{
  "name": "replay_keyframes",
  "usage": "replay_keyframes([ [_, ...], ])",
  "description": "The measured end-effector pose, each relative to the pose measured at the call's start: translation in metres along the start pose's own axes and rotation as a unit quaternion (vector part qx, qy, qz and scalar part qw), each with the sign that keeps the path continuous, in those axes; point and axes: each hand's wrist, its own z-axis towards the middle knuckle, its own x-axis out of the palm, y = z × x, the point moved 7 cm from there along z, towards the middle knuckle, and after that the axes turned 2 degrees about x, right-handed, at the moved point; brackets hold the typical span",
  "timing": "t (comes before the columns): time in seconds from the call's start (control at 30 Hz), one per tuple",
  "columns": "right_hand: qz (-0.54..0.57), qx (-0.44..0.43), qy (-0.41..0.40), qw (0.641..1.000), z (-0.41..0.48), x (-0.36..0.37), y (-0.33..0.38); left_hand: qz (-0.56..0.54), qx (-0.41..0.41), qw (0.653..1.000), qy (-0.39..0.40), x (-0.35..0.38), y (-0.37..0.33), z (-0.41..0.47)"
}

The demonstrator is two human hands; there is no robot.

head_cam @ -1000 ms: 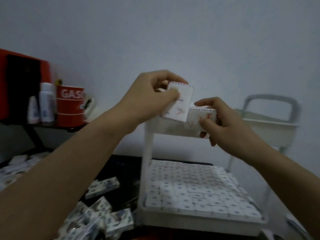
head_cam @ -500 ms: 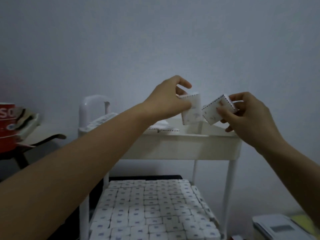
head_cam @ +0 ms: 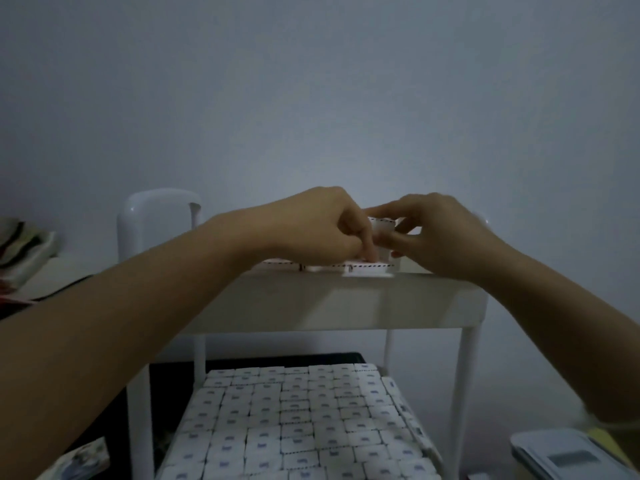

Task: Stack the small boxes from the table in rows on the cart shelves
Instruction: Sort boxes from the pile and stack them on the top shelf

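Both hands are over the top shelf [head_cam: 346,303] of the white cart. My left hand [head_cam: 322,226] curls down onto a small white box, its fingertips pressed to the flat boxes [head_cam: 360,268] lying on that shelf. My right hand [head_cam: 436,233] pinches another small white box [head_cam: 381,228] with a dashed edge, held just above the shelf between the two hands. The box under my left hand is almost wholly hidden by its fingers. The lower shelf [head_cam: 298,424] is packed with several rows of small boxes.
The cart's left handle [head_cam: 159,213] rises behind my left forearm. A loose box [head_cam: 79,462] lies at the bottom left on the dark table. A grey-white device [head_cam: 568,455] sits at the bottom right. A plain wall stands close behind the cart.
Both hands have dropped from above the top shelf down to it, bringing their boxes closer together. The view has shifted right and nearer to the cart.
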Motion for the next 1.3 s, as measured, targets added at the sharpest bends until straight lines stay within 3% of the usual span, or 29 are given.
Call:
replay_keyframes([
  [0.2, 0.082, 0.0, 0.094, 0.992, 0.0, 0.02, 0.001, 0.029, 0.035, 0.997, -0.058, -0.012, 0.0, -0.017],
  [0.47, 0.028, 0.033, 0.136, 0.99, -0.003, 0.031, -0.007, -0.019, 0.031, 0.982, -0.186, -0.028, 0.009, -0.05],
  [0.53, -0.034, 0.038, 0.104, 0.993, -0.006, 0.03, -0.004, -0.031, 0.029, 0.976, -0.211, -0.03, 0.01, -0.06],
  [0.6, -0.084, 0.005, 0.009, 0.996, -0.012, 0.022, 0.011, -0.039, 0.028, 0.968, -0.244, -0.033, 0.01, -0.074],
  [0.7, -0.036, -0.102, -0.158, 0.982, -0.036, 0.009, 0.06, -0.07, 0.01, 0.946, -0.316, -0.039, 0.017, -0.106],
  [0.8, 0.031, -0.207, -0.201, 0.957, -0.066, 0.025, 0.12, -0.114, -0.026, 0.931, -0.347, -0.035, 0.034, -0.147],
  [0.93, 0.109, -0.297, -0.099, 0.944, -0.097, 0.094, 0.195, -0.115, -0.092, 0.922, -0.357, -0.018, 0.07, -0.222],
  [1.03, 0.125, -0.323, -0.004, 0.938, -0.104, 0.163, 0.242, -0.101, -0.192, 0.91, -0.354, 0.0, 0.118, -0.296],
  [1.2, 0.169, -0.287, 0.122, 0.935, -0.086, 0.291, 0.296, -0.049, -0.397, 0.839, -0.369, 0.024, 0.201, -0.434],
  [1.3, 0.165, -0.223, 0.211, 0.937, -0.067, 0.38, 0.312, -0.026, -0.453, 0.806, -0.38, 0.025, 0.244, -0.496],
])
